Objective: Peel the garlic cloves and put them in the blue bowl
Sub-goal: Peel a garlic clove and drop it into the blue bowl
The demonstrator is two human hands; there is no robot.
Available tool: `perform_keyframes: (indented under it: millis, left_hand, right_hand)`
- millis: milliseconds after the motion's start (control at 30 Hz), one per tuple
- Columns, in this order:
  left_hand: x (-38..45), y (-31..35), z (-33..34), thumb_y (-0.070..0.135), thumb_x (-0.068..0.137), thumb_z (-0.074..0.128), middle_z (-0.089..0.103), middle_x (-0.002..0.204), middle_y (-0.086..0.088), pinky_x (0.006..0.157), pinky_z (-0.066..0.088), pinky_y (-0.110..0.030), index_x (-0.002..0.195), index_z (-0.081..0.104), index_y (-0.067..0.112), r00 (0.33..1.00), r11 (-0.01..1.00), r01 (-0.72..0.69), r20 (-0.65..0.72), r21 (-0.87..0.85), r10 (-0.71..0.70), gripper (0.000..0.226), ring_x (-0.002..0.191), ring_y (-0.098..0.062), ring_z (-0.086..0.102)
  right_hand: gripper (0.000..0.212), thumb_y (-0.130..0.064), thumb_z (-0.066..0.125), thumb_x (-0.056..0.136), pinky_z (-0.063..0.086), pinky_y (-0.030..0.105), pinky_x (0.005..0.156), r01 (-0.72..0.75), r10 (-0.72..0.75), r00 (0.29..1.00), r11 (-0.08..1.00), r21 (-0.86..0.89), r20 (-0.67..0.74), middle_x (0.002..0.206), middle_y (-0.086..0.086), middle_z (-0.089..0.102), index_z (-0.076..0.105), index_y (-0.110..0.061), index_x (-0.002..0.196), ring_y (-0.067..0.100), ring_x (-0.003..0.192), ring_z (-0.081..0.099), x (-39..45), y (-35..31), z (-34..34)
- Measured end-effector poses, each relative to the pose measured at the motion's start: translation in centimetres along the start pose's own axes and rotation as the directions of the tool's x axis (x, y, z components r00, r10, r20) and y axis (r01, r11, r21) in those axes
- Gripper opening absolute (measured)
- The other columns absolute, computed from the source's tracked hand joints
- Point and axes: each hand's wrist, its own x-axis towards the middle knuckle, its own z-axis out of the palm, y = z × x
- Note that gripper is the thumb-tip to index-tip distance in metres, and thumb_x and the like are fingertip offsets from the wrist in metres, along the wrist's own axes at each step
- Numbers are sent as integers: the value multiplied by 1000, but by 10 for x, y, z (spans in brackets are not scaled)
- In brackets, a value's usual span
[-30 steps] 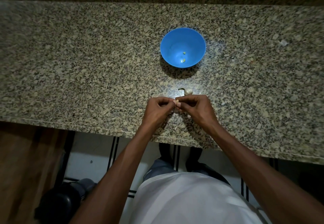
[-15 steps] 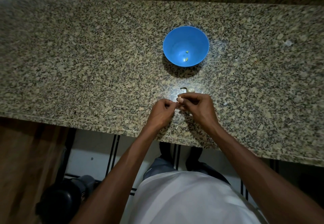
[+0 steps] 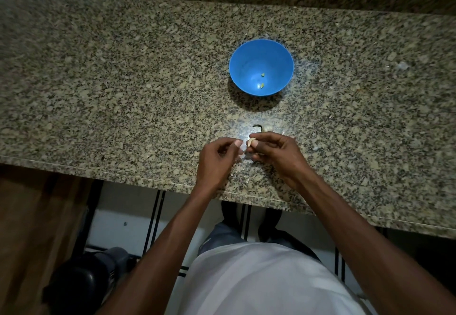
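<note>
Peeling is underway: the right hand [image 3: 276, 153] pinches a garlic clove [image 3: 251, 141] above the desk [image 3: 123, 92], left hand [image 3: 217, 156] curled beside it, apparently holding nothing. Next, strip remaining skin, then reach to the blue bowl [image 3: 261, 66].

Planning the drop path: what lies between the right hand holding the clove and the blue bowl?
In the head view, a garlic piece with a dark stem lies just beyond the right hand; from there to the blue bowl is bare countertop.
</note>
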Motion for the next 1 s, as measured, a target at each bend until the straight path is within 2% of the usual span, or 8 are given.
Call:
perform_keyframes:
  millis: [100, 267, 400, 567, 633, 700, 867, 1000]
  left_hand:
    - [-1, 5, 3, 27, 94, 78, 80, 104, 5, 87, 62, -31, 112, 81, 16, 998, 998, -47, 41, -35, 48, 21, 99, -8, 74]
    - [0, 6, 4, 28, 87, 85, 81, 97, 1, 86, 64, -42, 103, 83, 13, 999, 997, -8, 38, -82, 11, 23, 93, -14, 77]
    - [2, 9, 3, 26, 81, 90, 81, 92, 0, 84, 65, -38, 99, 83, 9, 998, 993, 57, 27, -101, -54, 25, 87, -13, 78]
    - [6, 10, 2, 26, 75, 94, 81, 90, -6, 87, 64, -41, 95, 82, 6, 986, 969, 165, 51, -186, -158, 31, 88, -20, 79]
    - [6, 10, 3, 24, 75, 94, 81, 89, -6, 86, 65, -39, 94, 82, 5, 987, 969, 164, 38, -185, -159, 30, 87, -20, 79]
    - [5, 11, 6, 22, 76, 93, 81, 87, -4, 80, 65, -35, 92, 82, 6, 989, 978, 148, 2, -150, -149, 26, 83, -16, 79]
    - [8, 8, 14, 16, 81, 90, 80, 83, 5, 76, 65, -30, 91, 83, 14, 992, 995, 91, -93, 31, -87, 12, 78, -6, 76]
    - [6, 7, 14, 16, 85, 86, 78, 86, 5, 72, 61, -21, 94, 81, 13, 998, 997, 3, -56, 75, 1, 11, 80, -5, 74]
  right_hand:
    - [22, -7, 79, 91, 64, 36, 86, 18, -19, 1000, 999, -35, -20, 106, 15, 80, 77, -1, 112, 30, 104, 77, -3, -2, -1]
    - [19, -9, 84, 87, 63, 31, 79, 104, -108, 994, 976, -192, -10, 101, 6, 81, 81, -4, 105, 21, 97, 78, -4, -4, -1]
    - [16, -9, 84, 87, 62, 33, 76, 173, -182, 983, 939, -296, -4, 98, 6, 82, 82, -6, 103, 24, 91, 78, 0, -3, -2]
    - [10, -14, 83, 90, 62, 27, 79, 239, -273, 962, 863, -445, -13, 93, -3, 82, 83, -12, 100, 12, 88, 78, 1, -2, 0]
    - [10, -17, 82, 91, 63, 27, 81, 263, -312, 950, 819, -510, -11, 92, -5, 81, 83, -13, 100, 8, 87, 78, 0, -1, 1]
    - [10, -21, 81, 93, 65, 33, 80, 275, -335, 942, 792, -545, -11, 91, -5, 81, 83, -14, 101, 8, 85, 78, -1, 2, 1]
    - [12, -23, 81, 93, 66, 43, 79, 221, -284, 957, 847, -484, -60, 86, -2, 81, 82, -13, 98, 14, 80, 79, -2, 8, 2]
    - [17, -15, 81, 93, 65, 47, 87, 130, -149, 988, 953, -272, -49, 90, 14, 80, 79, -1, 102, 30, 88, 80, -2, 4, 1]
